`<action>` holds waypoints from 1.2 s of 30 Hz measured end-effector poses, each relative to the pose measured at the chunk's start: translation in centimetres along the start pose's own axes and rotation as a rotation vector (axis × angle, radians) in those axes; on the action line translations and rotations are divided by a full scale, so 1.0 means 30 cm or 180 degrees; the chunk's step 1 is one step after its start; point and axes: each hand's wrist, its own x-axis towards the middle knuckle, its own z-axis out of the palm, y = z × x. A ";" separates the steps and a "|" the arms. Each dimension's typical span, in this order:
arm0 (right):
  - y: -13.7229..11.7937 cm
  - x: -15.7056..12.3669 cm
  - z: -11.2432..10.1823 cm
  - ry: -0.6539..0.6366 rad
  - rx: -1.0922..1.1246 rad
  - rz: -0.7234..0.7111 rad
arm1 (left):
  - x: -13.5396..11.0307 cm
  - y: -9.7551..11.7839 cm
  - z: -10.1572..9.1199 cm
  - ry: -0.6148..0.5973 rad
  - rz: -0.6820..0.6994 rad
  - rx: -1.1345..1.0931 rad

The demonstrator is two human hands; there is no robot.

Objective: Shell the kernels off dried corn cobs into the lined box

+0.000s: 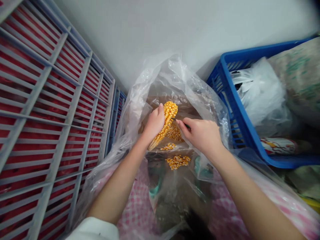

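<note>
My left hand [154, 124] grips a yellow dried corn cob [168, 119] upright, the cob's lower end tilting down to the left. My right hand [198, 136] holds a thin dark tool [185, 124], its tip reaching to the cob's kernels. Both hands are inside the mouth of a clear plastic bag [147, 96]. Below them, loose yellow corn kernels [177, 162] lie in a patch on the plastic, with a smaller patch [168, 146] nearby and a heap [174, 132] behind the cob.
Grey-slatted crates with red contents [50, 110] stand along the left. On the right is a blue plastic basket [240, 100] holding white plastic bags [260, 93] and a printed sack. A pink checked cloth [137, 206] lies under the bag. A pale wall [130, 30] rises behind.
</note>
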 end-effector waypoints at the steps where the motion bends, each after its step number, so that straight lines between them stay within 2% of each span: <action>1: -0.002 0.000 0.000 -0.0009 0.0008 0.0005 | 0.000 -0.001 -0.001 0.0013 0.0006 -0.0019; 6: -0.013 0.000 0.002 0.0033 0.0278 0.0329 | 0.009 -0.001 -0.004 0.0053 -0.0118 -0.0122; 10: -0.029 0.008 0.013 0.0348 0.1345 0.0740 | 0.011 -0.007 0.018 -0.0134 -0.0513 -0.0700; 12: -0.041 0.010 0.020 0.0449 0.1815 0.0737 | 0.008 -0.012 0.035 -0.0300 -0.0729 -0.1135; 14: -0.053 0.010 0.024 0.0381 0.2053 0.0618 | 0.005 -0.016 0.049 -0.0439 -0.0879 -0.1493; 18: -0.065 0.009 0.022 0.0154 0.2009 0.0451 | 0.009 -0.027 0.057 -0.0581 -0.0909 -0.1759; 24: -0.052 0.008 0.028 0.0377 0.1105 0.0364 | 0.013 -0.032 0.051 -0.0487 -0.0867 -0.1637; 28: -0.051 0.003 0.042 0.0516 0.0668 0.0331 | 0.002 -0.020 0.053 -0.0338 -0.0633 -0.1368; 32: -0.063 0.003 0.044 0.0420 0.0907 0.0556 | -0.010 0.002 0.046 -0.0123 -0.0349 -0.0993; 36: -0.072 0.016 0.040 0.0387 0.1641 0.0912 | -0.025 0.026 0.036 0.0247 -0.0076 -0.0549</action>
